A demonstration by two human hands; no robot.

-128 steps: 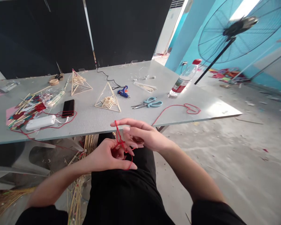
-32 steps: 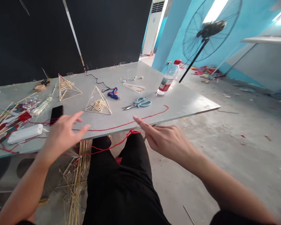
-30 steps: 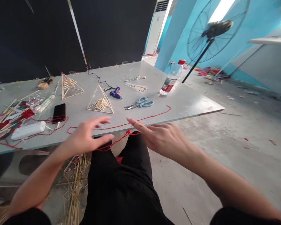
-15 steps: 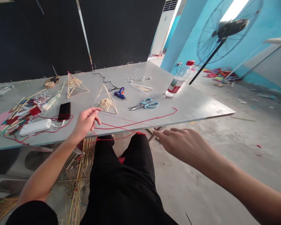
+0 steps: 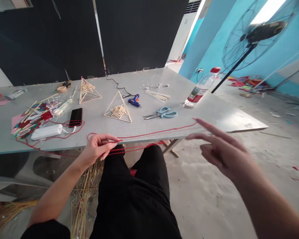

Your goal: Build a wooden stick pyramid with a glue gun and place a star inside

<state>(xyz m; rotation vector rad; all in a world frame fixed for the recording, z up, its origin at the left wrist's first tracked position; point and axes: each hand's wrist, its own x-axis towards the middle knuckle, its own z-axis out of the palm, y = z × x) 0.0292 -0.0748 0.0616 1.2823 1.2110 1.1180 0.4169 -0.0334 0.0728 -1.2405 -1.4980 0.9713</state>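
My left hand (image 5: 99, 148) is closed in a pinch at the table's front edge, with red yarn (image 5: 159, 131) between thumb and fingertips. Strands of the yarn run right along the edge, and others hang over my knees. My right hand (image 5: 221, 147) is over the right end of the edge, thumb and index finger spread apart and holding nothing. Its index fingertip lies close to the yarn's far end; whether they touch I cannot tell. Beyond my hands are light-blue scissors (image 5: 164, 114) and a pyramid of thin sticks (image 5: 119, 111).
A second stick pyramid (image 5: 87, 91), a blue glue gun (image 5: 135, 100), glue sticks (image 5: 159, 96) and a water bottle (image 5: 199, 91) stand or lie farther back. Left are a phone (image 5: 76, 117), a white power strip (image 5: 47, 132) and craft scraps. A fan (image 5: 261, 36) stands right.
My right hand has opened, letting go of the yarn, and moved right and slightly up. My left hand has come lower, pinching the yarn. The view has shifted slightly left.
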